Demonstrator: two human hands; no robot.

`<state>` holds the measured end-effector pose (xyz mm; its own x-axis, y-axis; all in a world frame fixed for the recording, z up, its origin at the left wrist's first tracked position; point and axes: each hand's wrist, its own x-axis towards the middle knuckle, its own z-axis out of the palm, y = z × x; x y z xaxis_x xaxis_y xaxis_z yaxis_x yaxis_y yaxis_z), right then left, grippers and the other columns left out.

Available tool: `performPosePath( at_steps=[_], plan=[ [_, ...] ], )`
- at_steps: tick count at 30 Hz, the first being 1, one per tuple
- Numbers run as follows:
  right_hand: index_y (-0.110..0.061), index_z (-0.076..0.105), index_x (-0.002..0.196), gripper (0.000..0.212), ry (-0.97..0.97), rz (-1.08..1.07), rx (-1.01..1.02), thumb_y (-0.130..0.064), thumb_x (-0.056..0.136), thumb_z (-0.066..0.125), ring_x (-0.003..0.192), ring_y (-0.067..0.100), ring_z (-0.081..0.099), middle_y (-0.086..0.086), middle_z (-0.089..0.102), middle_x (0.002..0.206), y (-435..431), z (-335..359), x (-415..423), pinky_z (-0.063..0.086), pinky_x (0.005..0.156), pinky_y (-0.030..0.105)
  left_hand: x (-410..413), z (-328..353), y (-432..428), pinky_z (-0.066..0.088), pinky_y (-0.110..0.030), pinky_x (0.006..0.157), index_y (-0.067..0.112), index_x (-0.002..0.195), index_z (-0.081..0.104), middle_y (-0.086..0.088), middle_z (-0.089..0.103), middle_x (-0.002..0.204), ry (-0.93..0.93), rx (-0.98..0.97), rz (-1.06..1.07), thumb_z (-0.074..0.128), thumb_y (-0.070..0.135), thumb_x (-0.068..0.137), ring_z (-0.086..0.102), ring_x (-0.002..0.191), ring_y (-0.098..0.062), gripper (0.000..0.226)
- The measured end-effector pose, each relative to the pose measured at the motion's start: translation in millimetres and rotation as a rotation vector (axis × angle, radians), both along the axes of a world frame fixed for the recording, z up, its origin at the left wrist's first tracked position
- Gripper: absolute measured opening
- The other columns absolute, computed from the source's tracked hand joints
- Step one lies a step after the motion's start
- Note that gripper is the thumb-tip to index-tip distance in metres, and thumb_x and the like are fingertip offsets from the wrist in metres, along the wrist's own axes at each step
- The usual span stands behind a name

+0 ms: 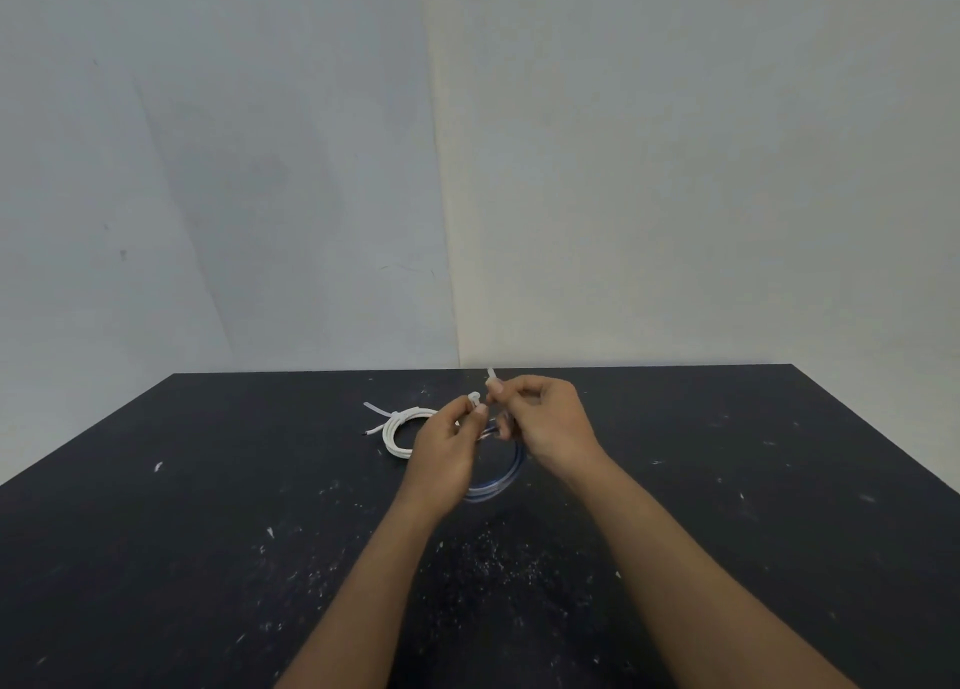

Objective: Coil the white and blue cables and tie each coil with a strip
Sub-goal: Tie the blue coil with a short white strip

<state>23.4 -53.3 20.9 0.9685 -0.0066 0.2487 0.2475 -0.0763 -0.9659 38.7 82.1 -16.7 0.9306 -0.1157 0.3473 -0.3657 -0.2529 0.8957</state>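
The blue cable (496, 487) lies coiled beneath both hands, partly hidden by them; the white cable (397, 436), already tied, rests on the table (208, 532) just to the left. The left hand (441, 447) pinches the head of the strip (474, 396) in its fingers (480, 412), and the right hand (548, 421) pinches the tail just up and right of it. The tail points up and away, so tightening likely means the right hand pulling along that line

Bare forearms reach forward, hands nearly touching. Left hand (444, 447) and right hand (553, 423) each appear to pinch one end of a white strip (474, 396), other fingers curled.
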Motion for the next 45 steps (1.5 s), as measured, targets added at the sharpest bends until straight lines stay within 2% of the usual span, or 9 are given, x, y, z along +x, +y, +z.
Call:
performPosePath(
  at_steps=[2,5,8,13,18,23,27,34,45],
  plan=[
    [-0.008,0.074,0.073,0.037,0.028,-0.004,-0.078,-0.037,0.094,0.063,0.040,0.002,0.048,-0.001,0.059,0.048,0,0,1,0.037,0.047,0.013,-1,3,1,0.029,-0.014,0.045,0.031,0.071,0.061,0.017,0.047,0.046,-0.019,0.001,-0.003,0.047,0.033,0.099,0.039,0.042,0.002,0.031],
    [-0.017,0.075,0.067,0.039,0.057,-0.029,-0.192,-0.043,0.093,0.061,0.046,0.002,0.052,-0.002,0.061,0.050,1,-2,2,0.041,0.058,0.021,-1,4,0,0.033,-0.007,0.041,0.030,0.070,0.062,0.021,0.051,0.046,-0.017,-0.029,-0.010,0.049,0.027,0.100,0.045,0.041,0.007,0.033],
    [-0.017,0.074,0.064,0.042,0.115,-0.043,-0.214,-0.036,0.097,0.056,0.044,-0.002,0.050,-0.007,0.059,0.047,0,-3,5,0.039,0.059,0.023,-2,6,-1,0.032,-0.009,0.042,0.037,0.066,0.061,0.020,0.050,0.047,-0.023,-0.025,0.005,0.047,0.026,0.101,0.043,0.042,0.005,0.039],
    [-0.022,0.070,0.055,0.041,0.135,-0.042,-0.279,-0.035,0.093,0.060,0.043,0.002,0.044,-0.010,0.056,0.045,0,-4,3,0.040,0.056,0.023,-3,3,-3,0.027,-0.013,0.046,0.023,0.070,0.051,0.017,0.042,0.046,-0.073,0.058,0.028,0.045,0.030,0.101,0.033,0.045,-0.002,0.032],
    [-0.021,0.071,0.055,0.041,0.127,-0.083,-0.252,-0.039,0.091,0.062,0.043,-0.001,0.048,-0.012,0.057,0.046,-1,-4,1,0.039,0.057,0.020,-2,1,-7,0.028,-0.015,0.048,0.018,0.077,0.056,0.017,0.046,0.049,-0.084,0.101,0.035,0.044,0.033,0.101,0.035,0.047,-0.002,0.031],
    [-0.017,0.071,0.059,0.042,0.113,-0.107,-0.175,-0.035,0.095,0.059,0.049,0.001,0.051,-0.010,0.058,0.047,-2,-5,0,0.041,0.061,0.023,-4,3,-10,0.032,-0.008,0.047,0.027,0.075,0.057,0.022,0.051,0.050,-0.088,0.026,0.018,0.045,0.033,0.102,0.045,0.046,0.008,0.030],
    [-0.014,0.073,0.062,0.040,0.116,-0.100,-0.162,-0.035,0.094,0.060,0.052,0.003,0.054,-0.008,0.058,0.049,-3,-2,0,0.046,0.064,0.024,-5,2,-13,0.034,-0.007,0.051,0.022,0.085,0.063,0.022,0.057,0.056,-0.102,0.066,-0.006,0.043,0.035,0.102,0.049,0.051,0.009,0.029],
    [-0.015,0.072,0.060,0.040,0.129,-0.102,-0.179,-0.033,0.094,0.060,0.049,0.006,0.048,-0.008,0.056,0.048,-3,0,-5,0.040,0.059,0.025,-5,5,-13,0.032,-0.010,0.044,0.032,0.069,0.055,0.020,0.050,0.048,-0.077,-0.004,0.004,0.045,0.034,0.101,0.042,0.043,0.004,0.034],
    [-0.012,0.068,0.058,0.040,0.159,-0.082,-0.090,-0.026,0.095,0.060,0.054,0.010,0.050,-0.001,0.055,0.052,-2,2,-10,0.042,0.062,0.027,-6,2,-11,0.030,-0.012,0.049,0.024,0.080,0.058,0.019,0.054,0.054,-0.127,0.108,0.024,0.044,0.034,0.102,0.042,0.048,0.003,0.028]
  ],
)
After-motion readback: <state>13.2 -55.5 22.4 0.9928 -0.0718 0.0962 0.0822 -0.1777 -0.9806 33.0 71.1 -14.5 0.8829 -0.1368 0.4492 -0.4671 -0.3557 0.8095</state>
